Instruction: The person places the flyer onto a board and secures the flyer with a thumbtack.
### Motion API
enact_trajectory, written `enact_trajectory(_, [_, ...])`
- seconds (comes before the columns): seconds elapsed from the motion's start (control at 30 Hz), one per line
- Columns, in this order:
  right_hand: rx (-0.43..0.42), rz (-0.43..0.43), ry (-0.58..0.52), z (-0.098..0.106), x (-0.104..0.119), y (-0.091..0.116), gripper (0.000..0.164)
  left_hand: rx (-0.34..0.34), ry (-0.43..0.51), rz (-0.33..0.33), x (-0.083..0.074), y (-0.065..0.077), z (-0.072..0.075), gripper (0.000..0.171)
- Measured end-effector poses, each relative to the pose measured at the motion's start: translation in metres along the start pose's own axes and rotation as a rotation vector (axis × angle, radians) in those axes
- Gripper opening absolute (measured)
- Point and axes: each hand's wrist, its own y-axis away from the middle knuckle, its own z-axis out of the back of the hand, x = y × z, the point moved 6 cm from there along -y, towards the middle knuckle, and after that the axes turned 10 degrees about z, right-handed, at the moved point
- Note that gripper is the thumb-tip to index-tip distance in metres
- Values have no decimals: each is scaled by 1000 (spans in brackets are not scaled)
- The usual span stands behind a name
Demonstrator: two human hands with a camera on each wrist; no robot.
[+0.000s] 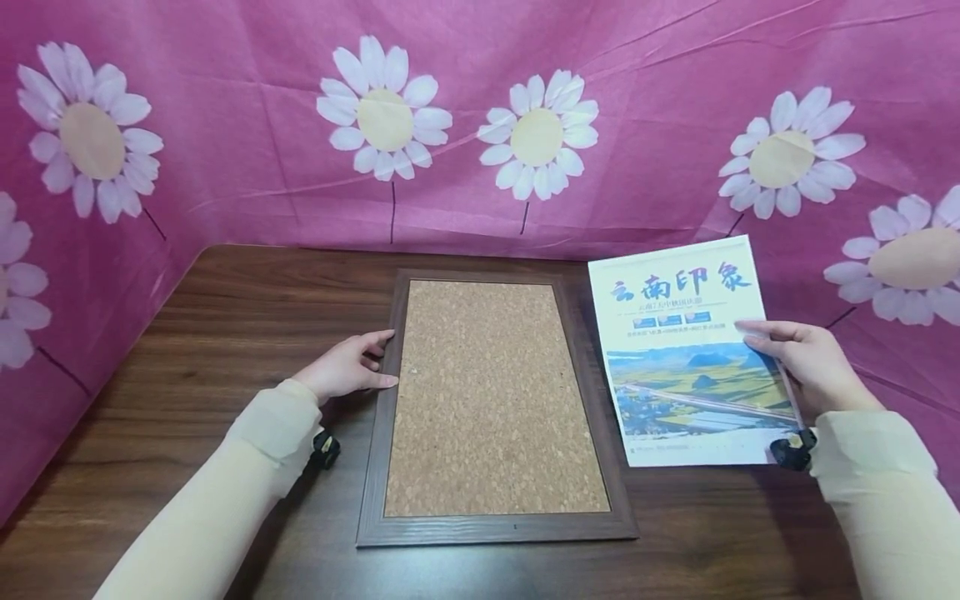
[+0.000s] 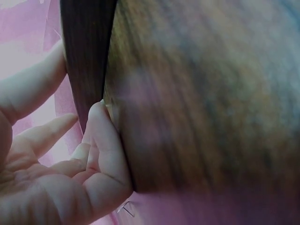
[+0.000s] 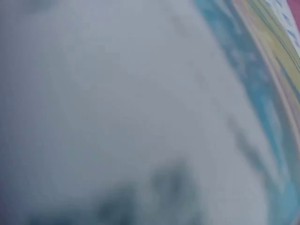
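A brown picture frame (image 1: 375, 467) with a cork panel (image 1: 487, 400) inside it lies on the table. My left hand (image 1: 341, 367) is at its left side, with thumb and forefinger extended and their tips touching the outer edge. In the left wrist view, the fingers (image 2: 105, 145) of that hand meet the dark frame edge (image 2: 86, 51). My right hand (image 1: 821, 367) grips the right edge of a printed poster (image 1: 675, 333) with Chinese lettering above a landscape picture. This poster is held to the right of the frame. Its blurred white surface (image 3: 103, 93) fills most of the right wrist view.
The dark wood-grain table (image 1: 247, 317) extends around the frame. Behind it and at the sides hangs a pink cloth (image 1: 262, 150) printed with large white daisies. A small black device (image 1: 326, 448) sits at the left wrist, another (image 1: 793, 450) at the right.
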Motion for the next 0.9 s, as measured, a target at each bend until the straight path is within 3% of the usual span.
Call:
enact_trajectory(0.1, [-47, 37, 9, 1, 10, 0, 46, -3, -6, -2, 0, 0, 1, 80])
enact_trajectory(0.2, [-86, 87, -26, 0, 22, -1, 46, 1, -9, 0, -1, 1, 0, 81])
enact_trajectory(0.7, [-165, 253, -449, -15, 78, 2, 41, 5, -17, -2, 0, 0, 0, 81])
enact_trajectory(0.9, [-166, 306, -369, -32, 89, 0, 37, 20, -14, 23, 3, -3, 0, 81])
